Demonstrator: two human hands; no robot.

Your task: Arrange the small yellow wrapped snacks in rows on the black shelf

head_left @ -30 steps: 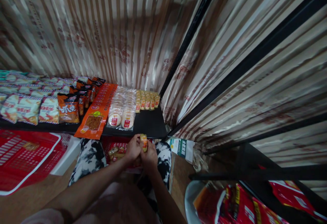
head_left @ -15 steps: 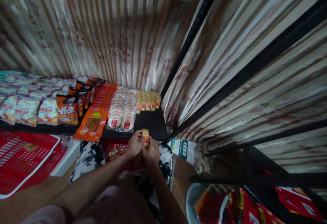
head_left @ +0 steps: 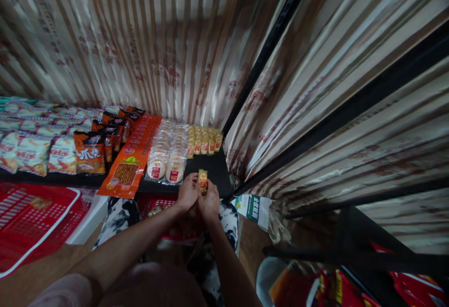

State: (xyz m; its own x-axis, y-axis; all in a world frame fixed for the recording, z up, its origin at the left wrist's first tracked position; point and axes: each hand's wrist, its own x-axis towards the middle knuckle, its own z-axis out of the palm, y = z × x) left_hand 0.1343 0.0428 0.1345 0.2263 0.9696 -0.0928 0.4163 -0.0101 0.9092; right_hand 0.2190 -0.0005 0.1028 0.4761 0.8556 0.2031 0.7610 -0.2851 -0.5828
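Between my two hands, over the front edge of the black shelf (head_left: 215, 167), stands a small yellow-wrapped snack packet (head_left: 202, 181) with a red and white label. My left hand (head_left: 188, 192) grips its left side with closed fingers, and my right hand (head_left: 209, 200) closes on its right side. Farther back on the shelf are rows of matching small yellow packets (head_left: 204, 146). To their left lie two columns of clear-wrapped round rice crackers (head_left: 174, 169). Beneath my hands, a red basket (head_left: 149, 202) holds more wrapped packets, partly hidden by my arms.
Left along the shelf are a flat orange snack bag (head_left: 128, 171), orange-brown bags (head_left: 89, 153) and white snack bags (head_left: 33, 153). Another red basket (head_left: 38, 223) sits at lower left. Black metal bars (head_left: 266, 59) cross before a striped curtain (head_left: 175, 40). Red packages (head_left: 329, 293) lie at lower right.
Both hands have risen slightly with the yellow packet, moving a little farther over the shelf. The view has shifted slightly. The packets on the shelf keep their arrangement.
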